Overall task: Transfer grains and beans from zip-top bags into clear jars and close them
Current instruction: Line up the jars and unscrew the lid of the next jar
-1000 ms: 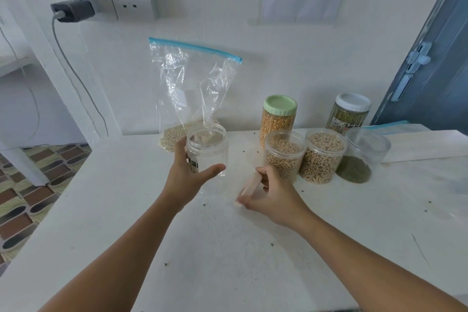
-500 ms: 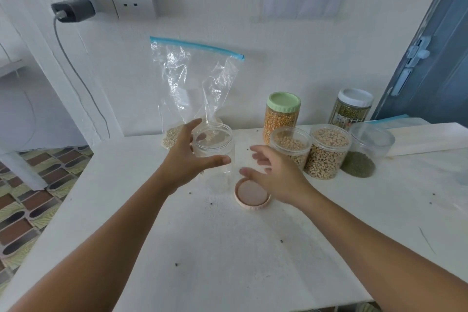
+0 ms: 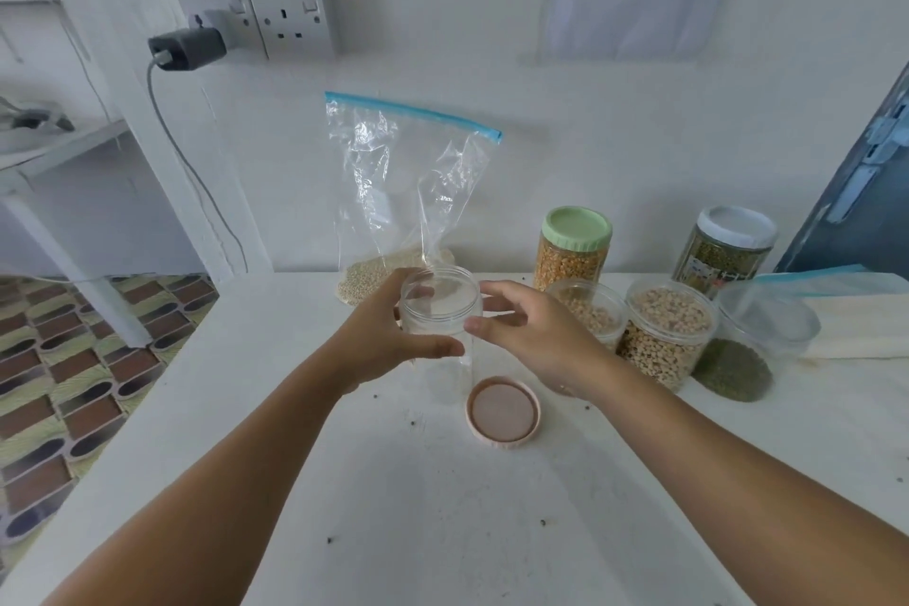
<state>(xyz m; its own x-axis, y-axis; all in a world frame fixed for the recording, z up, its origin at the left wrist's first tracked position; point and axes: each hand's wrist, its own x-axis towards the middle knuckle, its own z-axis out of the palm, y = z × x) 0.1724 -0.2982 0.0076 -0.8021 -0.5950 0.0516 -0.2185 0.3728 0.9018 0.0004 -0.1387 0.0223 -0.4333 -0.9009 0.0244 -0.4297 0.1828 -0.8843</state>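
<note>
The white counter [image 3: 442,507] fills the lower frame, and against the wall at upper centre leans the zip-top bag [image 3: 408,192], its blue seal on top and pale grain settled in the bottom. At centre stands the empty clear jar [image 3: 440,325], now open-mouthed: a second ago the right hand [image 3: 536,340] was carrying its lid, and that pink lid [image 3: 503,412] now lies flat on the counter just below and right of the jar. The left hand [image 3: 378,342] keeps its grip curled round the jar's left side, thumb across the front. The right hand, freed of the lid, has risen to the jar's rim with fingers loosely spread, clasping nothing. With the jar uncapped and steadied, the likely next step is fetching the bag to pour. To the right, three jars sit uncapped and two behind them are capped.
</note>
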